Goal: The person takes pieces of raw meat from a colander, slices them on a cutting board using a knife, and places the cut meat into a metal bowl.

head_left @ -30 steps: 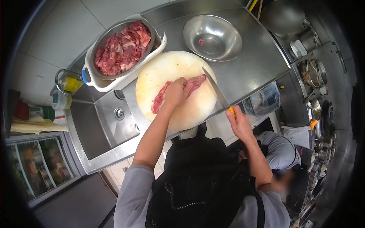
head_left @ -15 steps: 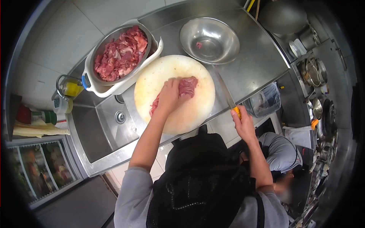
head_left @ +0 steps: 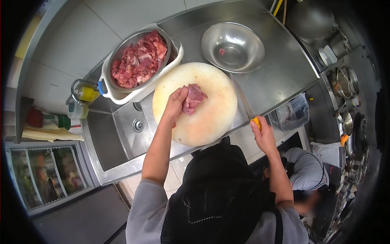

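meat (head_left: 195,98) now more compact

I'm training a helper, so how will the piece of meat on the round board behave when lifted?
The piece of meat is probably floppy, since it bunches loosely at the left hand. Its raw, moist-looking surface may make it slippery. Its uneven shape makes rolling unlikely.

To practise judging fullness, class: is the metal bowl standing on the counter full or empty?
Nearly empty: the metal bowl holds one small reddish scrap, its inside otherwise bare.
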The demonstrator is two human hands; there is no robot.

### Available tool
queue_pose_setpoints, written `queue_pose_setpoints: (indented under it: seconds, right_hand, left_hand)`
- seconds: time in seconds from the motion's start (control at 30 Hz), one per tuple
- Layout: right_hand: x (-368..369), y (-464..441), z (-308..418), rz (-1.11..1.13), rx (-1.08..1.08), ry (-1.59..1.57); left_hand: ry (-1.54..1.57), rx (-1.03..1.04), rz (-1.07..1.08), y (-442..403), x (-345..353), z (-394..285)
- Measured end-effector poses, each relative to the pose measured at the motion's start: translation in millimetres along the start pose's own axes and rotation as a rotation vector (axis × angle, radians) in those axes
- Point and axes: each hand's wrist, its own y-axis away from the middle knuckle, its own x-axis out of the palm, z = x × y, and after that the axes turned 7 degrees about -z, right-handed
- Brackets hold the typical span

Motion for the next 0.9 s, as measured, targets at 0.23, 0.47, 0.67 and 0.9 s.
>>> queue_pose_setpoints:
  seconds: [0.23,0.47,0.67,0.9]
  right_hand:
    - [-3.7,-2.0,-2.6,-0.023,-0.044,-0.031]
    - [-11.0,-0.2,-5.9,-0.046,-0.051,-0.028]
    - [-10.2,0.2,-2.9,-0.041,-0.040,-0.022]
    - [-8.1,-0.7,6.1,-0.039,-0.068,-0.001]
  left_hand:
    - [-0.210,0.147,0.016,10.3,16.8,-40.8]
    - [-0.944,0.729,0.036,19.0,47.2,-21.9]
    - [-0.692,0.212,-0.133,22.9,51.7,-38.4]
    - [-1.440,0.549,0.454,45.8,29.0,-12.9]
